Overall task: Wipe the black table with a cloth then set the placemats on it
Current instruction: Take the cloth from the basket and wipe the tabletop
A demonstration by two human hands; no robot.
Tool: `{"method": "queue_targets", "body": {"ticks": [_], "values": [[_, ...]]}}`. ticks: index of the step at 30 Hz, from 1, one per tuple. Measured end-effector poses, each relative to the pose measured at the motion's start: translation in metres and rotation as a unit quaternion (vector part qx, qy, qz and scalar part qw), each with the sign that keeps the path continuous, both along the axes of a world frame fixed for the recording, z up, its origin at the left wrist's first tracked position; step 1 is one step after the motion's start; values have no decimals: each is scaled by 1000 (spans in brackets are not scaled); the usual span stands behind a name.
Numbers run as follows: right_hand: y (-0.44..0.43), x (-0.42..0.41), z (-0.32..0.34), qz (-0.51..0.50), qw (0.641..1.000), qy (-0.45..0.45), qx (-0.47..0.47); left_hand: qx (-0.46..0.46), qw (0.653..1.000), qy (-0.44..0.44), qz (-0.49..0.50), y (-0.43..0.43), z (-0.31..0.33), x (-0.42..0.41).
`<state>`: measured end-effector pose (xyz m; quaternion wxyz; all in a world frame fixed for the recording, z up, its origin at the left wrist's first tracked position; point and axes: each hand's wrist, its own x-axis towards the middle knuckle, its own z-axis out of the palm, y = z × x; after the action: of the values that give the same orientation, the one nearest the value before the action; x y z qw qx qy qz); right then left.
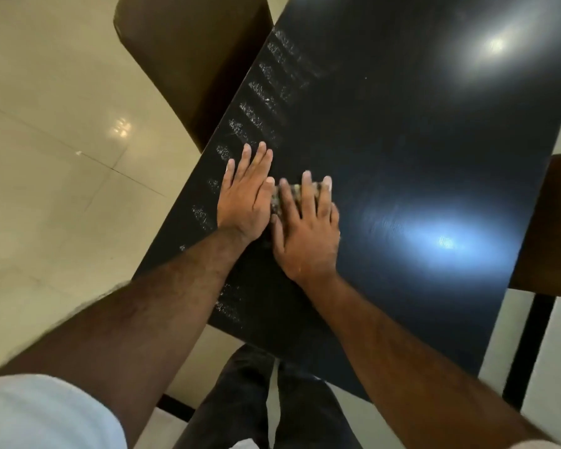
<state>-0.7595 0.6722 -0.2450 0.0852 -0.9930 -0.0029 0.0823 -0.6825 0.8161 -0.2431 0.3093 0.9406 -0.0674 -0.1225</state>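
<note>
Head view: chalky streaks [259, 92] run down the left edge of the black table [402, 140]. My left hand [245, 197] lies flat, fingers straight. Just beside it is the cloth [276, 199], pressed under my right hand [308, 231] with spread fingers.

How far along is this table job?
Done: the table's right side looks smear-free. In hand: the right hand presses the cloth flat, with the left hand flat beside it. Left: whitish smears along the left edge, then the placemats, none in view.
</note>
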Motion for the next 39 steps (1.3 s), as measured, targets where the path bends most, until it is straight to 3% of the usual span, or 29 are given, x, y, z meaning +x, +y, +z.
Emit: {"method": "queue_targets", "body": {"ticks": [4, 8, 11, 16, 21, 27, 31, 35, 39], "values": [[7, -100, 10, 55, 997, 51, 15, 38, 997, 43, -58, 6, 11, -9], [-23, -158, 14, 49, 996, 73, -3, 185, 971, 27, -145, 14, 18, -63], [-45, -152, 16, -21, 997, 69, -19, 236, 953, 32, -185, 22, 25, -124], [-41, -90, 17, -177, 984, 32, -2, 225, 956, 73, -175, 32, 37, -161], [8, -84, 15, -62, 998, 24, 16, 207, 954, 78, -201, 40, 48, -140], [35, -164, 17, -15, 999, 49, 13, 273, 910, 26, -310, 76, 43, -103], [24, -177, 22, -149, 987, 57, -16, 279, 897, -4, -344, 91, 44, -48], [27, -138, 23, -342, 938, 56, -19, 271, 873, -22, -405, 99, 41, 17], [77, -97, 18, -412, 910, 41, -15, 254, 845, -21, -470, 93, 39, 56]]}}
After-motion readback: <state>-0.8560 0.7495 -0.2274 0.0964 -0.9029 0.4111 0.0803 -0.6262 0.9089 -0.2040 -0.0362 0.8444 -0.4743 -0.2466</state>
